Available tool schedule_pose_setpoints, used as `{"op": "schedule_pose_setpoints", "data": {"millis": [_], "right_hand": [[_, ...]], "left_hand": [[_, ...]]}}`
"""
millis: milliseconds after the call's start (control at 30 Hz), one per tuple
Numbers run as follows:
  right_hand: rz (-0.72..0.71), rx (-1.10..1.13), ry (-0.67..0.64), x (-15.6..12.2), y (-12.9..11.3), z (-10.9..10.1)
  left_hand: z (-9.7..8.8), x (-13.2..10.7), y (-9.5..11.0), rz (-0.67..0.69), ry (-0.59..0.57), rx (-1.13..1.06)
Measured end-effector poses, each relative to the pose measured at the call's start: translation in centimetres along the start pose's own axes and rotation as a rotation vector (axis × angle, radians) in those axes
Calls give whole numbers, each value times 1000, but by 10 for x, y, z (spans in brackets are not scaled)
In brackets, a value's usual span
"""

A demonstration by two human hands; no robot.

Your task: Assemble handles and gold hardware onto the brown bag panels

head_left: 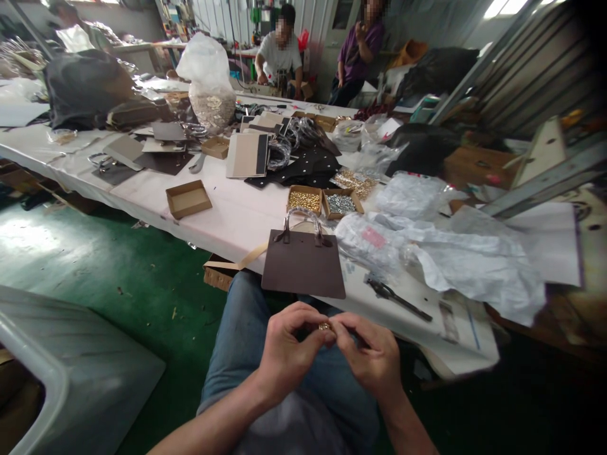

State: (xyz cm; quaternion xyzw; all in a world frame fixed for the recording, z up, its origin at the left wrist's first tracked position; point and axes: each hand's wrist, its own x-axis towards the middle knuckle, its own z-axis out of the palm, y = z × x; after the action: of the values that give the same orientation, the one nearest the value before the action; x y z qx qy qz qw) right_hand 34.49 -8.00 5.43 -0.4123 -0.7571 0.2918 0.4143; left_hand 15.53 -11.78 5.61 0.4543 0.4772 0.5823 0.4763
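Note:
Above my lap, both hands meet fingertip to fingertip. My left hand [290, 346] is closed, thumb and forefinger pinching a small gold-coloured metal fitting [324, 327]. Against its other side press the closed fingertips of my right hand [372, 355]; the exact shape of the fitting is partly hidden. Just beyond my hands, a dark brown handbag panel [303, 262] lies at the table edge with its plastic-wrapped handle [304, 213] pointing away. Behind it stand a cardboard tray of gold metal pieces [304, 200] and one of silver pieces [339, 204].
A black-handled tool [398, 299] lies on the white-covered table [227, 218], right of the panel. Plastic bags [427, 237] crowd the right side. An empty cardboard tray [188, 198] sits left, near stacked panels [246, 155]. A grey bin [80, 366] stands on the floor. People are behind the table.

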Motion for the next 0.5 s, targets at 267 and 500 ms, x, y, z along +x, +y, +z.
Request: {"op": "schedule_pose_setpoints", "data": {"millis": [267, 500], "right_hand": [[33, 15, -26, 0, 9, -5], [102, 198, 95, -20, 9, -1]], "left_hand": [[-7, 8, -4, -98, -80, -62], [-5, 5, -7, -70, -33, -38]]}}
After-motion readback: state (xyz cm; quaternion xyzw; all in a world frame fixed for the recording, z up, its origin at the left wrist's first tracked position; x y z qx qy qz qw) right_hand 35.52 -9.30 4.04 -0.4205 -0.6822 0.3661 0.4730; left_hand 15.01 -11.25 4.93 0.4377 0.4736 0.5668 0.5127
